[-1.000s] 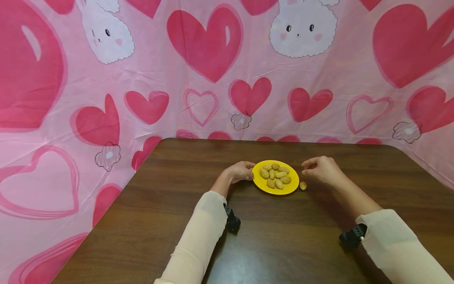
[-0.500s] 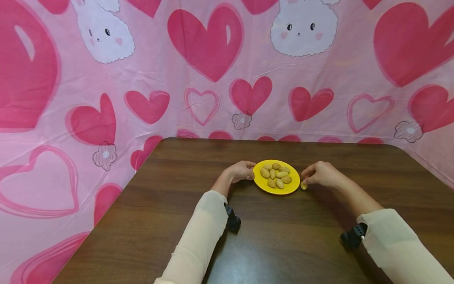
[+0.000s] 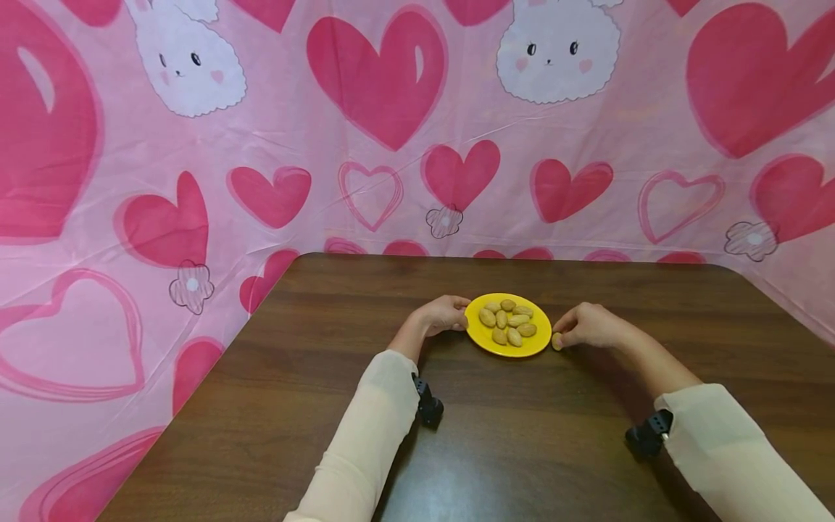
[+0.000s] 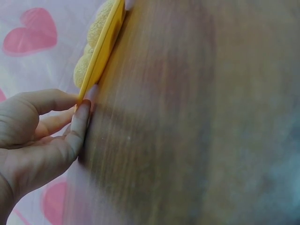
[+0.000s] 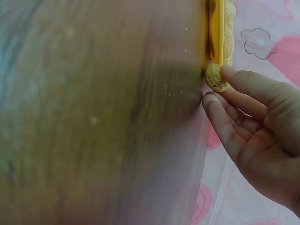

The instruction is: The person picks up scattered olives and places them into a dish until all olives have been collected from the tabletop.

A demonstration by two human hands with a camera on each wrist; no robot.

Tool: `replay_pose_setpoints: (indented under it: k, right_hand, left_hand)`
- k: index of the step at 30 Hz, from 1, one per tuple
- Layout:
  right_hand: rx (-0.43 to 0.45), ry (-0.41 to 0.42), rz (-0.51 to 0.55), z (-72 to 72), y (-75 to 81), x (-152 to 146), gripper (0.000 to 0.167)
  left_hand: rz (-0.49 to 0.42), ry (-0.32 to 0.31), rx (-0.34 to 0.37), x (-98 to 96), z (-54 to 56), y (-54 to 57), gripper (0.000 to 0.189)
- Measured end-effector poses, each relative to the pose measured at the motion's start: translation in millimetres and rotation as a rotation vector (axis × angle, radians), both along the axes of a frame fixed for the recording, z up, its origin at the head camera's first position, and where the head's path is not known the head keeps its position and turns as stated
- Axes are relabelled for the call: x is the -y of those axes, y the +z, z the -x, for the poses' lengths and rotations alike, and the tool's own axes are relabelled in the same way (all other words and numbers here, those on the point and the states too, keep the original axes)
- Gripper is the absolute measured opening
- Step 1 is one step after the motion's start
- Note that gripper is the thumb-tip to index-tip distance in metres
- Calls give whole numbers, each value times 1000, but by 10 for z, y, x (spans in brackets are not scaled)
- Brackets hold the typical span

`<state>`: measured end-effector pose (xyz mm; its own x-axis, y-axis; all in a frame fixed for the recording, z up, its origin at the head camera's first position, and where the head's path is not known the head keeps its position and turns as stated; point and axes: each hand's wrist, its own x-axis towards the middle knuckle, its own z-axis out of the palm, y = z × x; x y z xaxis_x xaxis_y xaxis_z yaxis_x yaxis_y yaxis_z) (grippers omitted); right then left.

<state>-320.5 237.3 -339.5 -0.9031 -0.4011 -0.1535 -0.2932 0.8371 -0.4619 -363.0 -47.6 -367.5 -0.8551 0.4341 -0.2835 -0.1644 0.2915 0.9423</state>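
A round yellow plate (image 3: 480, 340) lies on the brown wooden table, bearing several tan, oval, wrinkled nuts in their shells (image 3: 514, 338). At its left rim, my left hand (image 3: 443, 315) pinches the edge between thumb and fingers. The left wrist view shows that hand (image 4: 44, 129) with fingertips on both sides of the yellow rim. One single nut (image 5: 214, 78) sits just off the plate's right edge. My right hand (image 3: 590, 325) pinches this nut between thumb and fingers, low by the tabletop, and covers part of it in the head view.
The dark brown wooden table (image 3: 522, 449) spreads around the plate. A pink cloth (image 3: 385, 196) printed with hearts and rabbits hangs behind and to the left. Black wrist cameras (image 3: 427, 402) sit on both cream sleeves (image 3: 365, 428).
My right hand has come down from beside the plate onto the single nut and taken hold of it. My left hand still grips the plate's rim.
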Motion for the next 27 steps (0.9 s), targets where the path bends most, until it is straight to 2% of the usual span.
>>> replay_pose_setpoints:
  k: [11,19,27]
  right_hand:
    - [-8,6,4,-29,11,36,23]
    - [-111,33,8,-21,-6,39,21]
    - [-147,29,65,-35,-18,39,20]
  left_hand:
    - [4,1,-1,6,-9,3,63]
    - [22,8,0,14,-21,15,63]
    - [37,15,-1,15,-25,12,63]
